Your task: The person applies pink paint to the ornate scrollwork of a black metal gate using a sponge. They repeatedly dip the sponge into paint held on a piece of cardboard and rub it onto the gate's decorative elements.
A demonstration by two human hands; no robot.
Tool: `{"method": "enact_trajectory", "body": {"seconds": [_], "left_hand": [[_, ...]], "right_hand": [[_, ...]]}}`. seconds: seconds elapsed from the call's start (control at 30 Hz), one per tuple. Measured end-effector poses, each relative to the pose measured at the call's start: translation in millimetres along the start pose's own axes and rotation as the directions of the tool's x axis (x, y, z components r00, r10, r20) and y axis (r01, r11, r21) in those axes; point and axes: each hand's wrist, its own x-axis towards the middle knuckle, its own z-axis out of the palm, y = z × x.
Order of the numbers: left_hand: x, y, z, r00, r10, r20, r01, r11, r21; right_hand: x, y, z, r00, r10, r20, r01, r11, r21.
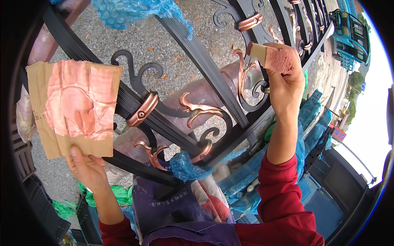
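Observation:
My left hand (pixel 89 171) grips the lower edge of a piece of brown cardboard (pixel 55 145), thumb on its front. Glossy copper-pink paint (pixel 78 106) is spread over the middle of the cardboard. Up at the right, my right hand (pixel 286 93) is closed round a small sponge (pixel 279 60), stained pink on one face and cream on another. The sponge is close to a black metal railing (pixel 197 57) with scrolls. Copper-coloured collars (pixel 143 109) and leaf shapes (pixel 203 110) stand out on the railing between my hands.
Blue bubble wrap (pixel 135 12) covers part of the railing at the far side, and another blue wad (pixel 184 167) sits near my apron (pixel 164 205). A plastic-wrapped roll (pixel 197 92) lies under the bars. Blue-wrapped pieces (pixel 242 186) are stacked at right. A teal truck (pixel 349 35) stands beyond.

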Motion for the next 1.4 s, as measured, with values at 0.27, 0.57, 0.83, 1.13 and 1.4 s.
{"method": "enact_trajectory", "body": {"seconds": [0.27,0.57,0.83,1.13,1.4], "left_hand": [[-0.4,-0.1,1.7,0.999,0.004,0.039,-0.003,1.0,-0.02],[1.7,0.4,3.0,0.999,0.018,0.047,-0.017,0.999,-0.032],[4.1,-5.9,-1.8,0.996,0.075,0.038,-0.073,0.996,-0.047],[-0.3,-6.7,0.9,0.989,0.15,0.007,-0.149,0.988,-0.038],[-41.6,5.5,27.1,0.982,0.187,-0.039,-0.19,0.968,-0.161]], "right_hand": [[3.9,6.2,3.5,0.999,-0.037,0.004,0.038,0.996,-0.086],[7.3,7.4,-7.6,0.999,0.044,0.021,-0.045,0.998,0.036],[4.2,4.5,-16.0,0.984,-0.053,0.171,0.078,0.987,-0.14],[-2.3,22.3,-18.5,0.978,-0.132,0.164,0.164,0.966,-0.2],[-21.4,35.2,-21.4,0.999,-0.018,0.035,0.015,0.998,0.067]]}}
